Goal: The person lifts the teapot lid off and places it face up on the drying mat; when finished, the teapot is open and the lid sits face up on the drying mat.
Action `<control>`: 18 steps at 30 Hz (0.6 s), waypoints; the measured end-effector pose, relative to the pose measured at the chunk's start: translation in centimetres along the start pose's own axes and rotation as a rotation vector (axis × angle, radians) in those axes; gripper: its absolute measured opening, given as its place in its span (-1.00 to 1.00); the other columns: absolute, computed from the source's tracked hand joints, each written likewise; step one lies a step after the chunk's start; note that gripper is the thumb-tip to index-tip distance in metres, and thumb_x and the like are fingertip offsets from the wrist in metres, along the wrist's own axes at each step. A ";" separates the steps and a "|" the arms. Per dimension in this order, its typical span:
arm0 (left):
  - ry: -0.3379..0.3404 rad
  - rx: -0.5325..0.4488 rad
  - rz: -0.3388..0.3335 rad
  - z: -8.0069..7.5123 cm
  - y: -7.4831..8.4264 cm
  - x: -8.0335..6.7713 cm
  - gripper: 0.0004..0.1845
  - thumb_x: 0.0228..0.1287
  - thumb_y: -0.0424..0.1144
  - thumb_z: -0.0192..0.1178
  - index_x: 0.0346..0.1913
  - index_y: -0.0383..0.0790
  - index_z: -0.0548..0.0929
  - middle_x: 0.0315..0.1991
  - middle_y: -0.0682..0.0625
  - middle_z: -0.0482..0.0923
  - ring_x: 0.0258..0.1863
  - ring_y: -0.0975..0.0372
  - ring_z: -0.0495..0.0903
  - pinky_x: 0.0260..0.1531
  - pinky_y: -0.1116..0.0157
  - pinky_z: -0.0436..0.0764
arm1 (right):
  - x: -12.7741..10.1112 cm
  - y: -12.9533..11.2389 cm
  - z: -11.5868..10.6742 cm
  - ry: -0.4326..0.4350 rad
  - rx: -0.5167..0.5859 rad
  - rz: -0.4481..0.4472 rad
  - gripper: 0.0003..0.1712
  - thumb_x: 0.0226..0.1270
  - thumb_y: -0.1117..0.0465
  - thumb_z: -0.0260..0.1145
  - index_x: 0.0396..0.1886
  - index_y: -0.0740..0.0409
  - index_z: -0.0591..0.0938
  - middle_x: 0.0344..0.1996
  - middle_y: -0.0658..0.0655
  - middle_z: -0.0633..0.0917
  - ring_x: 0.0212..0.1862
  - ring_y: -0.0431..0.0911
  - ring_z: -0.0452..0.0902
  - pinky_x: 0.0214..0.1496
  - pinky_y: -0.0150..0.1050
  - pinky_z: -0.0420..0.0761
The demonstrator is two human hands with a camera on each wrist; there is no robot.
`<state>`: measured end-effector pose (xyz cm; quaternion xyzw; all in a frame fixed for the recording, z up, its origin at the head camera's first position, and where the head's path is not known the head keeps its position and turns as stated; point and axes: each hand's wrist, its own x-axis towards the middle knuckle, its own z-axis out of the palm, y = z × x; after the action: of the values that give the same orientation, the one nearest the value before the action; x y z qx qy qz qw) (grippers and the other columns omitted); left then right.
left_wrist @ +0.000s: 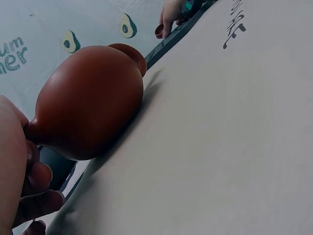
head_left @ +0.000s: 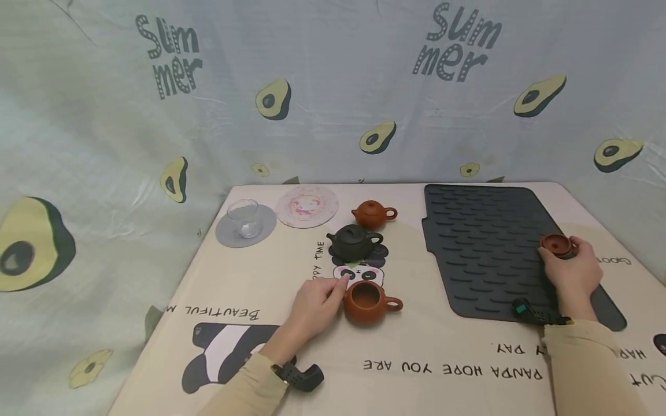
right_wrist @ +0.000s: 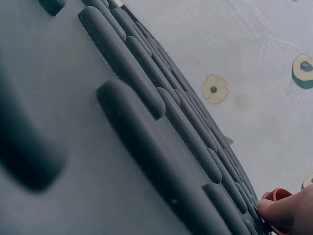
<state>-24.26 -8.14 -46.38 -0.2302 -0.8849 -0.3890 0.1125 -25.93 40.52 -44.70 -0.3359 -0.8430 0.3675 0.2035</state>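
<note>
My left hand (head_left: 317,306) pinches the short spout of a lidless reddish-brown teapot (head_left: 364,315) at the table's middle; its round opening faces up and its handle points right. In the left wrist view, thumb and fingers close round the spout of this teapot (left_wrist: 93,100). Over at the right, my right hand (head_left: 574,271) holds a small reddish-brown teapot lid (head_left: 555,245), hollow side up, at the right part of the black ridged mat (head_left: 489,254). The right wrist view shows fingertips on the lid (right_wrist: 281,193), partly cut off by the frame.
Behind the lidless teapot stand a black teapot (head_left: 351,242) and a smaller reddish-brown teapot (head_left: 372,214), both lidded. At the back left, a clear glass cup (head_left: 244,216) sits on a grey round coaster (head_left: 224,234), beside a pink-patterned round coaster (head_left: 307,207). A printed curtain (head_left: 322,69) hangs behind.
</note>
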 end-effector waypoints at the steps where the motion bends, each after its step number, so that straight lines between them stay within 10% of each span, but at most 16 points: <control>1: -0.003 0.000 0.002 0.0 0.0 0.0 -0.46 0.63 -0.01 -0.02 -0.67 0.06 0.40 -0.72 0.25 0.26 -0.59 0.31 0.35 -0.50 0.30 0.31 | -0.1 0.0 -0.1 -0.008 -0.003 0.002 -0.16 0.51 0.06 0.20 0.60 0.31 0.10 0.48 0.48 0.24 0.47 0.41 0.07 0.46 0.23 0.05; 18: -0.012 0.008 0.004 0.0 0.0 0.0 -0.47 0.63 -0.01 -0.03 -0.66 0.06 0.41 -0.72 0.25 0.26 -0.60 0.32 0.33 -0.50 0.31 0.29 | -0.7 0.5 -0.5 -0.061 0.029 -0.050 -0.09 0.50 0.09 0.12 0.64 0.29 -0.09 0.56 0.43 0.08 0.54 0.40 -0.07 0.49 0.26 -0.02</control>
<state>-24.28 -8.11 -46.34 -0.2338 -0.8866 -0.3839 0.1091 -24.94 40.47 -44.86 -0.3003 -0.8516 0.3845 0.1918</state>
